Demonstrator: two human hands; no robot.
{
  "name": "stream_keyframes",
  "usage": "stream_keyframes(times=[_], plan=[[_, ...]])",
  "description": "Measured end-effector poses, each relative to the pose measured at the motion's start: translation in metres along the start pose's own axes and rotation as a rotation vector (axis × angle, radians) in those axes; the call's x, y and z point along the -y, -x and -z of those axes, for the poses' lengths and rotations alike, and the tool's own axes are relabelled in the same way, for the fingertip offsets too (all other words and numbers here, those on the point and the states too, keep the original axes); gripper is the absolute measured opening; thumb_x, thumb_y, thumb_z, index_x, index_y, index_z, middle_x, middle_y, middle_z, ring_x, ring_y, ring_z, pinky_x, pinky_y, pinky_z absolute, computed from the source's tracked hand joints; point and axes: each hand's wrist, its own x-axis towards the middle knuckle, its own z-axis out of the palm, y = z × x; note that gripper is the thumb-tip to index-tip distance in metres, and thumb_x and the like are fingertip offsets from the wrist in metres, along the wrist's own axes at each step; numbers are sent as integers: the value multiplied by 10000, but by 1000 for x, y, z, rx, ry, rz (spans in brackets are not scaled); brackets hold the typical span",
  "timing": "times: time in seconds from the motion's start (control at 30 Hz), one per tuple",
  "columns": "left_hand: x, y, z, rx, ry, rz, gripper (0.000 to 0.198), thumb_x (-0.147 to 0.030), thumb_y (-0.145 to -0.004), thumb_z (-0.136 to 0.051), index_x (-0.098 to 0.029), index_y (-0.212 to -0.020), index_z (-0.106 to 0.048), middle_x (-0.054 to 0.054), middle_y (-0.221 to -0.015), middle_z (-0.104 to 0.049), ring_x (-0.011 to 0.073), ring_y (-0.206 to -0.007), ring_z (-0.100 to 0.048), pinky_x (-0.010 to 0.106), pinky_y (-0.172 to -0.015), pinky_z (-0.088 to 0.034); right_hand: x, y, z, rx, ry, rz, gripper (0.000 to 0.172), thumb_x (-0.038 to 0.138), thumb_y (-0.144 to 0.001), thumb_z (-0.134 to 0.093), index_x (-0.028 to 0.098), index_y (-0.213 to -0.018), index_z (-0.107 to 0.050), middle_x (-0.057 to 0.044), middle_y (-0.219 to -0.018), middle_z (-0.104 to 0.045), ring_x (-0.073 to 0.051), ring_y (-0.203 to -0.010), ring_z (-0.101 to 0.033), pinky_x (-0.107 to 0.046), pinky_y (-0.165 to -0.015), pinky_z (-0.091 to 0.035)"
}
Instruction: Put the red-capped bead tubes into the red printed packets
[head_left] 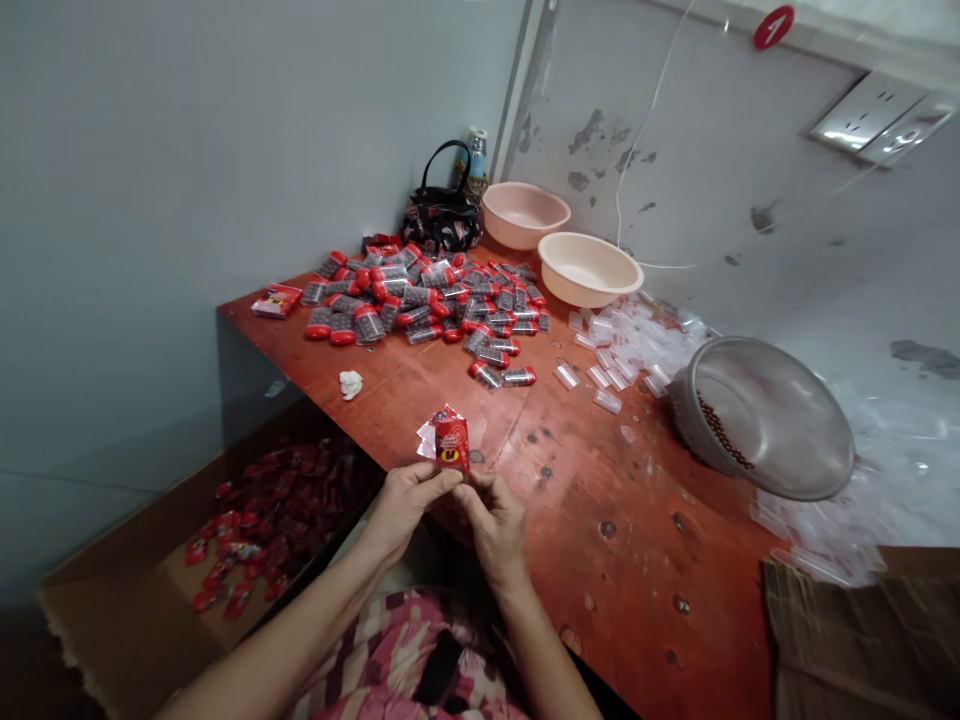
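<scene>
I see both hands at the table's near edge, their fingers narrowed to a pinch. My left hand holds the lower edge of a small red packet between thumb and fingers; my right hand has thumb and fingertips closed at its lower right corner. The packet stands upright over the table, just inside that near edge, and a few loose wrappers lie right behind it.

Toward the table's left corner I have a flat red stack and, nearer the hands, a crumpled white tissue. A heap of red-capped containers spreads from there toward the back corner, where a black handbag sits beside two basins. Along the wall-side edge I see clear tubes and a tilted grey bowl with brown beads in it. Below the near edge, at left, a cardboard box holds many red pieces.
</scene>
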Motion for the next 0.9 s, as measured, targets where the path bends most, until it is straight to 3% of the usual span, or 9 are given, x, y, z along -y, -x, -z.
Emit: stream_keyframes(times=[0.1, 0.27, 0.47, 0.73, 0.83, 0.9], plan=[[-1, -1, -3, -38, 48, -46, 158, -262, -641, -667, -109, -679, -661, 32, -615, -633, 136, -552, -560, 261, -570, -458, 2, -4, -1, 45, -134, -90, 150, 276, -692, -635, 174, -798, -607, 27, -626, -601, -85, -451, -499, -209, -452, -425], [-8, 4, -5, -9, 167, -49, 151, -239, -678, -642, -96, -724, -659, 43, -662, -636, 128, -599, -563, 245, -590, -467, 6, -1, -2, 141, -208, -114, 235, 232, -674, -657, 178, -899, -618, 1, -766, -651, -120, -627, -582, -258, -636, -481], [-8, 14, 5, 85, 217, 51, 122, -203, -689, -636, -82, -686, -649, 44, -645, -631, 115, -559, -560, 250, -581, -475, 2, -1, -12, 115, -305, -162, 181, 204, -623, -699, 169, -718, -549, 57, -537, -584, -73, -433, -516, -188, -451, -429], [-13, 21, 30, 138, 209, 130, 145, -192, -679, -646, -58, -728, -674, 100, -734, -671, 173, -705, -618, 307, -744, -487, -4, -21, -30, 236, -230, -185, 201, 214, -617, -689, 164, -624, -494, 90, -421, -492, -46, -320, -413, -152, -337, -311], [-14, 22, 40, 85, 228, 139, 165, -195, -652, -670, -63, -752, -678, 119, -810, -680, 203, -776, -625, 336, -786, -481, -3, -24, -42, 260, -174, -179, 217, 240, -624, -684, 163, -596, -483, 99, -393, -450, -37, -314, -369, -148, -330, -278], [-14, 25, 51, -24, 299, 62, 200, -219, -660, -664, -76, -800, -671, 129, -889, -676, 221, -838, -620, 347, -804, -479, 0, -22, -46, 284, -146, -170, 201, 251, -624, -683, 165, -640, -502, 94, -421, -468, -42, -333, -386, -151, -343, -292]])
